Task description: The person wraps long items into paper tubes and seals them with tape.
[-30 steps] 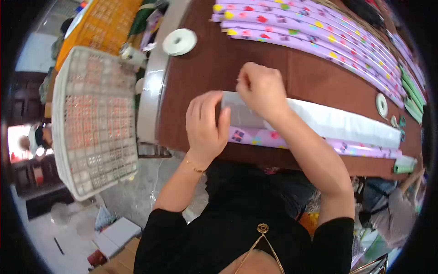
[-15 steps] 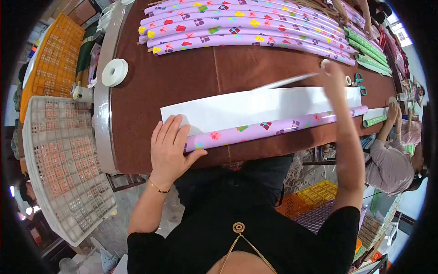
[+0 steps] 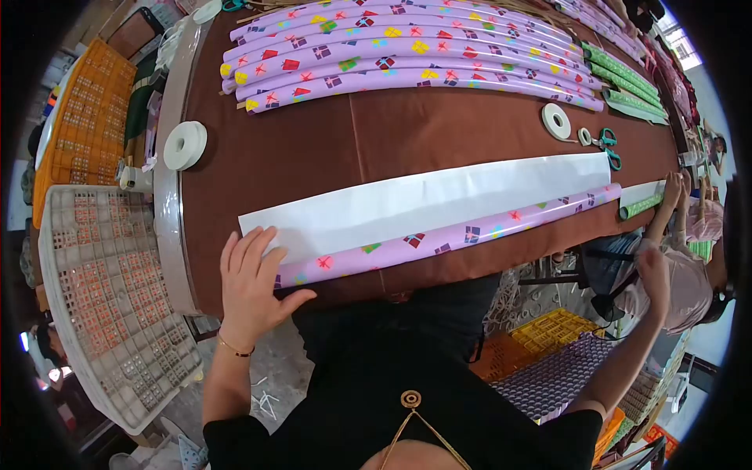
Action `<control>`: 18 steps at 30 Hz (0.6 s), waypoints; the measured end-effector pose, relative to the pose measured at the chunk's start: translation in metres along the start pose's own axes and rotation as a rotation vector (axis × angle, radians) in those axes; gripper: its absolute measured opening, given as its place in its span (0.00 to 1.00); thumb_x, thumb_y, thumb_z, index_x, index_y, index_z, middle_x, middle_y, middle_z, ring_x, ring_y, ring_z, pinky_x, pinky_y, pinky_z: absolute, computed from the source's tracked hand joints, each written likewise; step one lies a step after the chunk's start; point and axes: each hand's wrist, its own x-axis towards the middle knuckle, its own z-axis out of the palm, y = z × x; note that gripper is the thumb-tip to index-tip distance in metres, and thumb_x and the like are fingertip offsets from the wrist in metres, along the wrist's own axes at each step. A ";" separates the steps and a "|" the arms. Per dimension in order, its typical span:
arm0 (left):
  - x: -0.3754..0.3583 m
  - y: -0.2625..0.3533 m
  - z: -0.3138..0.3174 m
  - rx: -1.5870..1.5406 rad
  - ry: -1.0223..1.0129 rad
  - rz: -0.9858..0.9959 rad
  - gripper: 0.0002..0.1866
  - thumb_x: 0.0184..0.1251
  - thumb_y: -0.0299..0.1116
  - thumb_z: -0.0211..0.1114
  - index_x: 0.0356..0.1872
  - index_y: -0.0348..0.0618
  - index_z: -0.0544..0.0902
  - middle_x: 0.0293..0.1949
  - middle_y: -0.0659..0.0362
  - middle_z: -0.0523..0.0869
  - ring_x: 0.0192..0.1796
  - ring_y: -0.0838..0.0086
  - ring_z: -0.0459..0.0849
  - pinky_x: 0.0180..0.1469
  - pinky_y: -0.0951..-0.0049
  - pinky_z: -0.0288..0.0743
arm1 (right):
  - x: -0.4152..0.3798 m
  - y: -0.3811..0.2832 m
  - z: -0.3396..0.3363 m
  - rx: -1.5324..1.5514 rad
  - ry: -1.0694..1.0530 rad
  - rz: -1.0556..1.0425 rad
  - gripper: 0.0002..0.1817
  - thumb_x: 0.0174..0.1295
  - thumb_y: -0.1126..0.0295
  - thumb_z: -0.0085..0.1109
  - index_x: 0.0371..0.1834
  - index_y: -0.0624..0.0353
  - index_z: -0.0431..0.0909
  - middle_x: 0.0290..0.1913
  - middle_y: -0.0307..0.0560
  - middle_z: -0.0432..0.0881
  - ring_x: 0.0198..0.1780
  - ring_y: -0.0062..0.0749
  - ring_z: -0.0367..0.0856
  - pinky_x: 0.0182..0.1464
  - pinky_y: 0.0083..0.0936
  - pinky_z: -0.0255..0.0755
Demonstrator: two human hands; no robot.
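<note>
Paper [image 3: 439, 247], lilac with coloured gift motifs, is seen rolled into a long tube along the near side of the brown-covered worktop [image 3: 274, 160], with a white strip [image 3: 423, 192] laid flat along its far side. The left end of the tube is covered by the left hand [image 3: 252, 282], whose fingertips are rested on the near left corner of the white strip; its grip is spread wide, with the thumb held out towards the near edge, and nothing is seen clasped in it. The right hand [image 3: 653, 274] is raised off to the right, apart from the tube, in front of a seated co-worker [image 3: 681, 274]; it is blurred, and whether its grip is wide or narrow cannot be told. Beyond the right end of the strip are placed a white tape roll [image 3: 547, 117], a smaller roll [image 3: 584, 137] and teal-handled scissors [image 3: 612, 159]. A thick white roll [image 3: 197, 146] is set near the worktop's left edge. Lilac tubes [image 3: 407, 66] are laid side by side across the far part, with green tubes [image 3: 627, 76] at their right. By the co-worker's hands [image 3: 675, 190], another green roll [image 3: 644, 206] can be seen. On the left, a pale crate [image 3: 117, 294] is placed beside the worktop.
</note>
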 end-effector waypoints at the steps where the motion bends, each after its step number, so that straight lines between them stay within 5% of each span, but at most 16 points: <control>1: 0.009 0.007 -0.002 -0.043 0.021 -0.001 0.28 0.56 0.52 0.73 0.47 0.38 0.80 0.59 0.48 0.79 0.63 0.50 0.76 0.69 0.47 0.62 | 0.006 -0.028 0.019 -0.197 0.197 -0.141 0.08 0.64 0.72 0.56 0.41 0.67 0.77 0.33 0.50 0.81 0.37 0.33 0.81 0.42 0.29 0.74; 3: 0.035 0.023 0.002 -0.125 0.042 -0.018 0.28 0.56 0.49 0.74 0.50 0.38 0.80 0.58 0.48 0.80 0.61 0.51 0.76 0.68 0.50 0.64 | 0.025 -0.101 0.052 -0.047 0.166 -0.253 0.09 0.70 0.72 0.54 0.46 0.66 0.77 0.36 0.43 0.80 0.40 0.26 0.79 0.46 0.22 0.73; 5: 0.071 0.039 0.010 -0.286 0.082 -0.019 0.27 0.57 0.44 0.74 0.53 0.37 0.79 0.56 0.48 0.80 0.59 0.51 0.77 0.64 0.54 0.69 | 0.044 -0.166 0.100 0.109 0.184 -0.447 0.09 0.68 0.75 0.54 0.48 0.66 0.79 0.42 0.47 0.84 0.48 0.29 0.82 0.52 0.24 0.74; 8: 0.124 0.057 0.032 -0.416 0.025 -0.041 0.25 0.59 0.39 0.72 0.54 0.35 0.78 0.52 0.46 0.83 0.54 0.51 0.80 0.59 0.53 0.72 | 0.038 -0.271 0.164 0.089 0.190 -0.912 0.11 0.60 0.75 0.64 0.45 0.63 0.82 0.45 0.54 0.85 0.54 0.48 0.81 0.56 0.36 0.74; 9: 0.141 0.060 0.038 -0.434 -0.087 -0.076 0.25 0.58 0.38 0.72 0.54 0.37 0.79 0.52 0.47 0.83 0.54 0.54 0.82 0.58 0.57 0.74 | 0.034 -0.301 0.170 0.144 0.043 -0.992 0.08 0.59 0.76 0.62 0.42 0.63 0.82 0.44 0.52 0.85 0.54 0.48 0.80 0.56 0.39 0.74; 13: 0.178 0.064 0.056 -0.332 -0.357 -0.169 0.25 0.54 0.37 0.71 0.53 0.38 0.79 0.45 0.49 0.87 0.47 0.57 0.86 0.52 0.61 0.78 | 0.050 -0.331 0.214 0.144 -0.086 -1.023 0.08 0.55 0.77 0.61 0.37 0.62 0.83 0.37 0.50 0.84 0.44 0.49 0.81 0.48 0.40 0.75; 18: 0.191 0.054 0.066 -0.420 -0.437 -0.189 0.21 0.52 0.38 0.72 0.45 0.38 0.83 0.36 0.52 0.88 0.38 0.62 0.87 0.43 0.64 0.79 | 0.044 -0.330 0.229 0.210 -0.111 -1.068 0.06 0.55 0.72 0.60 0.35 0.56 0.85 0.34 0.45 0.84 0.45 0.45 0.80 0.55 0.42 0.69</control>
